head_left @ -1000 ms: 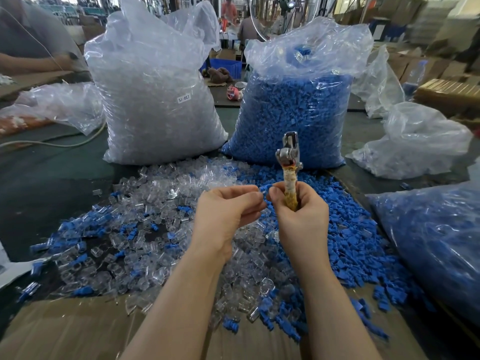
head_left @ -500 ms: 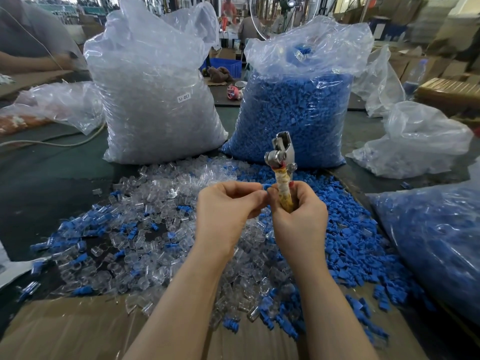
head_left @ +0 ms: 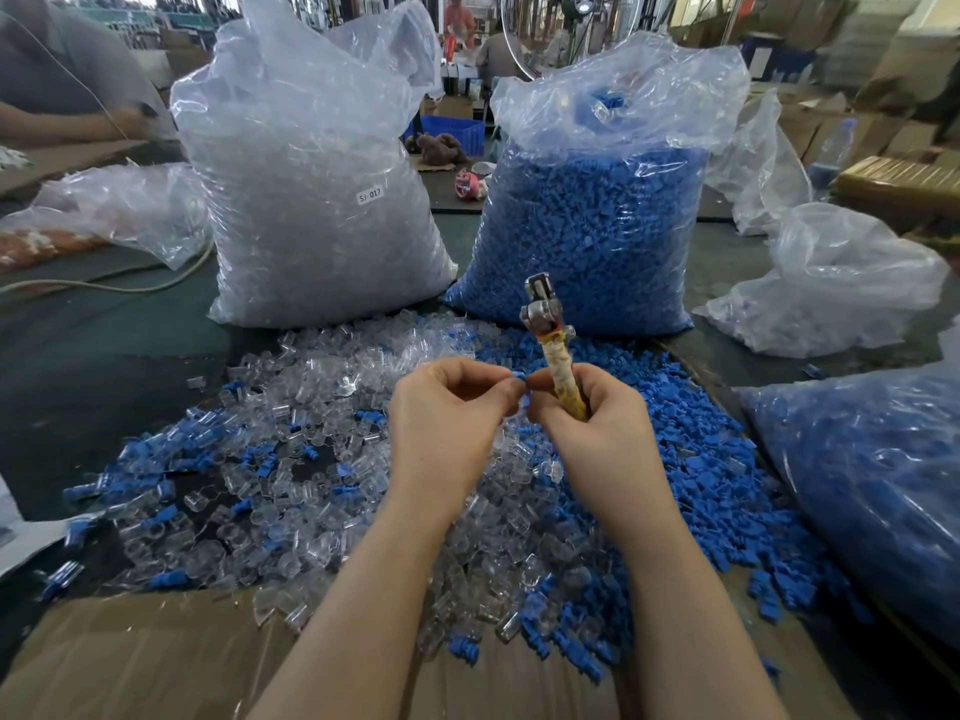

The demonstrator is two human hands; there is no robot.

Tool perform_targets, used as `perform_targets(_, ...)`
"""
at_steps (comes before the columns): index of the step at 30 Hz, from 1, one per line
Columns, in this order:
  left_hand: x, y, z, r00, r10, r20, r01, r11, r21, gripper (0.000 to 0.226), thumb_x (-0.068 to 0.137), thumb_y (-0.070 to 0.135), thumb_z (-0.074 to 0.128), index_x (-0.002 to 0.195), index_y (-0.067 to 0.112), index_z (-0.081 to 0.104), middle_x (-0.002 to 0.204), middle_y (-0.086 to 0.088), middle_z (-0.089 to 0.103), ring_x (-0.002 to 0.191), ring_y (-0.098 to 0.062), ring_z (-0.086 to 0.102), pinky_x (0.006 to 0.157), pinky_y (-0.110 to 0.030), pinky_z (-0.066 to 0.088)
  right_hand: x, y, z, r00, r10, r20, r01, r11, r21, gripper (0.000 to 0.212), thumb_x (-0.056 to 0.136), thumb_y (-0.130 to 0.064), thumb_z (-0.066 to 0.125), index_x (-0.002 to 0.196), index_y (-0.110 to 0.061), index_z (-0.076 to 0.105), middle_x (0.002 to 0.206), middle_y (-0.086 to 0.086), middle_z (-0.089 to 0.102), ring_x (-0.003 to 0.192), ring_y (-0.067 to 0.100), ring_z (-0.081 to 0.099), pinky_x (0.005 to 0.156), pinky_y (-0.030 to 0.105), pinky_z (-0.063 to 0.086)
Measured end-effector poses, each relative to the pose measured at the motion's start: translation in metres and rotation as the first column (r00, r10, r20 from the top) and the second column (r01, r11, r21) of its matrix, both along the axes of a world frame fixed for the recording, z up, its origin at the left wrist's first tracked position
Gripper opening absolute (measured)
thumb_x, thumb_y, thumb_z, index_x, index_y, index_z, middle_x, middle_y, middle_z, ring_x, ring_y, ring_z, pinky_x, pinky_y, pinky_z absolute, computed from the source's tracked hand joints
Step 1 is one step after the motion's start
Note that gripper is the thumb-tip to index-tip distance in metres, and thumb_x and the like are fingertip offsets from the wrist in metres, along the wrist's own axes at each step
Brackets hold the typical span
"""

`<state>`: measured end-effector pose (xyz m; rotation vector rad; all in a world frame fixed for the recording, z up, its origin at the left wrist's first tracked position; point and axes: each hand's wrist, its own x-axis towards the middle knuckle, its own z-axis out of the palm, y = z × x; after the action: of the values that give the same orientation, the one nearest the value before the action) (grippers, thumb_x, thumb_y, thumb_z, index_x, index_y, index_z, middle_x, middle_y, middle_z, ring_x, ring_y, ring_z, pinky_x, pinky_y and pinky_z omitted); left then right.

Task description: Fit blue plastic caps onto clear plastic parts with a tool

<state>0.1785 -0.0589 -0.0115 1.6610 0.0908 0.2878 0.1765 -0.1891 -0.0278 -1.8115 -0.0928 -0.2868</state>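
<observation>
On clear-parts bag [head_left: 311,200], label [head_left: 370,194] "SJ-017".

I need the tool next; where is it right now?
In the head view, the tool stands upright in the right hand, right of centre, before the blue bag.

Blue caps [head_left: 691,485], clear parts [head_left: 322,459]

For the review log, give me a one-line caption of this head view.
Left hand pinches a blue cap beside the right hand gripping a tape-wrapped tool, above mixed clear parts.
</observation>
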Motion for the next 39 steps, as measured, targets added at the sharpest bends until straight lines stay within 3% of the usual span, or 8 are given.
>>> perform_targets(7, 0.004, 0.008, 0.001, 1.0, -0.014, 0.005, 0.014, 0.987, -0.162, 0.01, 0.082, 0.003, 0.076, 0.082, 0.012, 0.073, 0.071, -0.001, 0.075, 0.068, -0.013, 0.073, 0.063, -0.017, 0.055, -0.001, -0.029, -0.002, 0.965, 0.164, -0.204, -0.192, 0.973, -0.127, 0.013, 0.086, -0.012, 0.067, 0.088, -0.024, 0.062, 0.067, -0.014, 0.056, 0.057, 0.004, 0.048, 0.059, 0.022, 0.042)
perform_targets(9, 0.004, 0.011, 0.002, 1.0, -0.024, 0.02, 0.027, 0.977, -0.209, 0.01, 0.082, 0.0, 0.075, 0.081, 0.01, 0.072, 0.069, -0.001, 0.074, 0.067, -0.013, 0.073, 0.062, -0.015, 0.054, -0.002, -0.032, -0.002, 0.951, 0.197, -0.238, -0.238, 0.958, -0.159, 0.012, 0.086, -0.013, 0.067, 0.09, -0.023, 0.061, 0.067, -0.015, 0.057, 0.06, 0.005, 0.049, 0.061, 0.023, 0.042)
perform_targets(12, 0.005, 0.014, 0.002, 0.998, -0.043, 0.045, 0.052, 0.973, -0.224, 0.011, 0.082, -0.001, 0.074, 0.081, 0.009, 0.071, 0.067, 0.0, 0.073, 0.065, -0.013, 0.072, 0.062, -0.016, 0.054, -0.004, -0.031, 0.0, 0.936, 0.225, -0.271, -0.285, 0.936, -0.206, 0.018, 0.076, -0.025, 0.064, 0.092, -0.019, 0.06, 0.077, 0.0, 0.055, 0.066, 0.015, 0.047, 0.065, 0.034, 0.039)
perform_targets(19, 0.008, 0.019, 0.001, 0.994, -0.08, 0.068, 0.093, 0.974, -0.207, 0.01, 0.081, -0.001, 0.074, 0.082, 0.008, 0.071, 0.07, -0.002, 0.074, 0.066, -0.014, 0.072, 0.064, -0.018, 0.055, -0.005, -0.028, 0.002, 0.923, 0.257, -0.287, -0.324, 0.92, -0.219, 0.037, 0.069, -0.03, 0.06, 0.099, -0.011, 0.053, 0.069, -0.014, 0.049, 0.06, 0.012, 0.039, 0.06, 0.031, 0.033)
perform_targets(22, 0.007, 0.021, 0.002, 0.992, -0.099, 0.077, 0.113, 0.973, -0.202, 0.011, 0.081, -0.003, 0.073, 0.081, 0.008, 0.071, 0.07, -0.002, 0.074, 0.066, -0.013, 0.072, 0.065, -0.019, 0.056, -0.006, -0.026, 0.002, 0.924, 0.26, -0.281, -0.332, 0.91, -0.25, 0.039, 0.069, -0.031, 0.058, 0.1, -0.008, 0.05, 0.073, -0.002, 0.043, 0.06, 0.015, 0.034, 0.06, 0.033, 0.03)
perform_targets(28, 0.006, 0.022, 0.003, 0.99, -0.116, 0.084, 0.131, 0.971, -0.202, 0.01, 0.082, -0.005, 0.072, 0.082, 0.005, 0.07, 0.071, -0.005, 0.072, 0.065, -0.012, 0.07, 0.064, -0.019, 0.056, -0.004, -0.026, -0.002, 0.923, 0.259, -0.286, -0.343, 0.89, -0.302, 0.017, 0.079, -0.015, 0.055, 0.095, -0.017, 0.05, 0.07, -0.003, 0.043, 0.054, 0.012, 0.035, 0.056, 0.034, 0.033)
perform_targets(32, 0.007, 0.021, 0.002, 0.99, -0.118, 0.079, 0.131, 0.973, -0.191, 0.01, 0.082, -0.004, 0.072, 0.082, 0.006, 0.07, 0.07, -0.003, 0.073, 0.064, -0.012, 0.07, 0.063, -0.019, 0.055, -0.003, -0.025, -0.003, 0.938, 0.229, -0.261, -0.311, 0.889, -0.337, 0.014, 0.07, -0.02, 0.049, 0.084, -0.023, 0.049, 0.058, -0.012, 0.044, 0.048, 0.007, 0.034, 0.052, 0.029, 0.032)
perform_targets(39, 0.01, 0.023, -0.001, 0.992, -0.114, 0.055, 0.124, 0.966, -0.225, 0.008, 0.083, -0.003, 0.072, 0.084, 0.005, 0.071, 0.073, -0.005, 0.074, 0.066, -0.012, 0.07, 0.063, -0.018, 0.055, -0.002, -0.022, -0.006, 0.952, 0.209, -0.224, -0.281, 0.884, -0.373, 0.009, 0.069, -0.021, 0.046, 0.078, -0.023, 0.045, 0.06, -0.007, 0.044, 0.051, 0.01, 0.034, 0.053, 0.031, 0.032)
